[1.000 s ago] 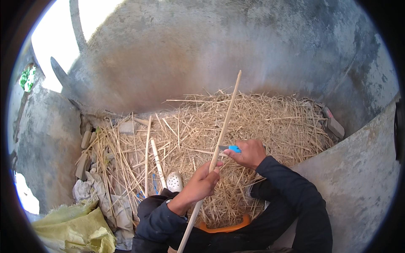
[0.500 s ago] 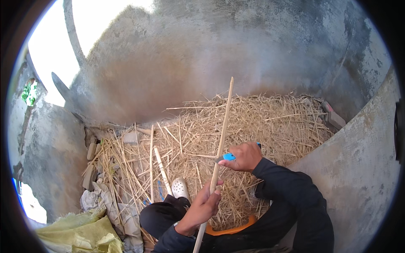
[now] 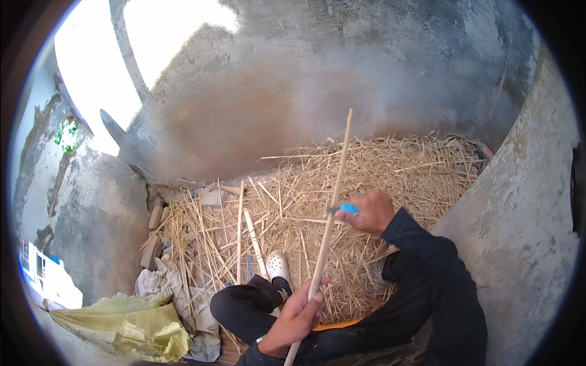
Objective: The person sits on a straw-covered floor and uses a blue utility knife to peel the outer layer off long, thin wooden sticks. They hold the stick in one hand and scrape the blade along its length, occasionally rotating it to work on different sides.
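A long, pale bamboo strip point(image 3: 339, 171) slants upward in front of me, its far end over the straw and against the wall. My left hand point(image 3: 294, 320) is closed round its lower part, with the thumb along it. My right hand point(image 3: 373, 212) is closed on a knife with a bright blue handle point(image 3: 349, 209). The short dark blade lies across the strip, roughly halfway up, and seems to touch it. Most of the handle is hidden in my fist.
Straw-like shavings point(image 3: 390, 177) cover the floor. Left of my white clog point(image 3: 278, 265) lie two pale sticks, one of them a bamboo piece point(image 3: 253, 239). A yellowish sack point(image 3: 131, 326) is at lower left. Concrete walls point(image 3: 256, 97) enclose the space. Something orange point(image 3: 342, 325) shows beneath my legs.
The knife has moved up the strip, farther from my left hand. My left hand sits lower in the picture. The whole view has shifted, so the surroundings appear farther right.
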The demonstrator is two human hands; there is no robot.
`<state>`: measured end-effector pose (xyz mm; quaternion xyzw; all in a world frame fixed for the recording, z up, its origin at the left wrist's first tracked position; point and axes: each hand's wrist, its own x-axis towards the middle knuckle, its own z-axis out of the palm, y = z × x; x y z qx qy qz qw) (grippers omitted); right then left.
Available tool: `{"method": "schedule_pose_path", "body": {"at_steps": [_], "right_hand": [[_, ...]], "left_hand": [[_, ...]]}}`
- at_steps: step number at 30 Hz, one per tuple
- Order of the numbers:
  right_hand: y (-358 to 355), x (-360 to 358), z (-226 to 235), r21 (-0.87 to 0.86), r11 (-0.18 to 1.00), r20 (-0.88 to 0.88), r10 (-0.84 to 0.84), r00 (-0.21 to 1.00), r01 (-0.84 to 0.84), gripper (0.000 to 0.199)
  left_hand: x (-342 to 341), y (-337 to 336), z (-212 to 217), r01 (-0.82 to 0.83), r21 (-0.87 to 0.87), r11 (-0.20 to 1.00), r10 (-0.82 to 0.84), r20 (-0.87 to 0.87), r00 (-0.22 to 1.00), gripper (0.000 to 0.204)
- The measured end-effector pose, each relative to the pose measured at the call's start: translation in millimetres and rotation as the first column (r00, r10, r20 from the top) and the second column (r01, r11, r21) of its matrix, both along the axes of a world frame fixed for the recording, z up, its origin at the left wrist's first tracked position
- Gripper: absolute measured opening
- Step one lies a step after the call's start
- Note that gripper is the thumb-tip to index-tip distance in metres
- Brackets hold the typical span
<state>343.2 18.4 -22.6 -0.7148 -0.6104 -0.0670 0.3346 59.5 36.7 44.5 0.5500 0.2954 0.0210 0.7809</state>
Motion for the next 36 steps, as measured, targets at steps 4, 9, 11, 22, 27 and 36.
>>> {"method": "schedule_pose_path", "body": {"at_steps": [4,9,11,22,27,36], "right_hand": [[-15,-56,3,0.092,0.981,0.057,0.167,0.984,-0.172,0.067],[-3,-22,-3,-0.051,0.996,-0.035,-0.069,0.997,0.067,0.063],[-7,-23,2,-0.03,0.999,-0.105,-0.014,0.994,0.011,0.062],[-7,-49,1,0.091,0.988,-0.065,0.132,0.989,-0.125,0.066],[-4,-36,0,0.01,0.999,-0.009,0.032,0.999,-0.032,0.063],[-26,-73,4,0.046,0.964,0.011,0.261,0.965,-0.262,0.059]], "left_hand": [[2,8,3,-0.072,0.011,0.997,0.072,0.018,0.997,0.04],[1,-8,-2,-0.044,0.015,0.999,0.044,-0.003,0.999,0.04],[2,-7,0,-0.049,-0.038,0.998,0.049,0.006,0.999,0.038],[-4,-6,-5,-0.058,0.243,0.968,0.053,0.024,0.998,0.038],[-7,-12,-14,-0.032,0.348,0.937,0.025,0.025,0.999,0.037],[-5,-7,-15,-0.051,0.474,0.879,0.034,0.044,0.998,0.038]]}}
